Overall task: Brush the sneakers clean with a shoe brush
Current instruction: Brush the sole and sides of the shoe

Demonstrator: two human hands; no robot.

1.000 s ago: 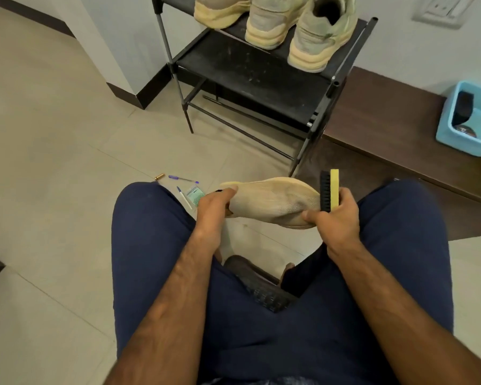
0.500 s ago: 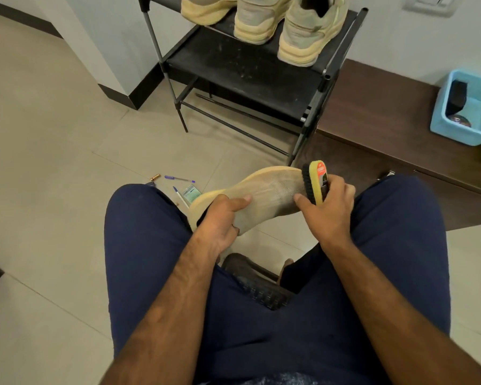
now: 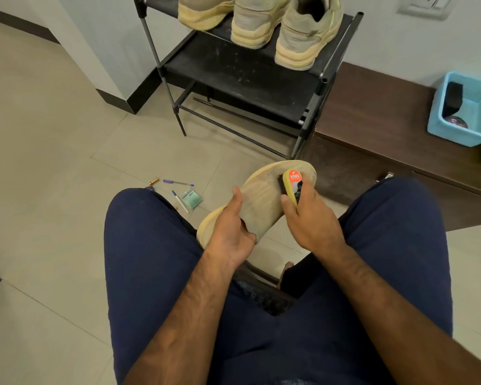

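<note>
the right hand (image 3: 311, 220) is clenched round the shoe brush (image 3: 290, 186), bristles against the upturned sole of the sneaker (image 3: 264, 198) near its far end. the left hand (image 3: 229, 234) grasps the near end. the sneaker is held in the air over the floor (image 3: 53, 162), long axis running near-left to far-right, so the next stroke likely runs down it toward the left hand. more sneakers (image 3: 306, 34) sit along the rack (image 3: 242, 76)'s far edge.

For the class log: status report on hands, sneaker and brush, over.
Left hand grips sneaker, sole up. Right hand holds brush, bristles on sole. Nothing in the way.
</note>
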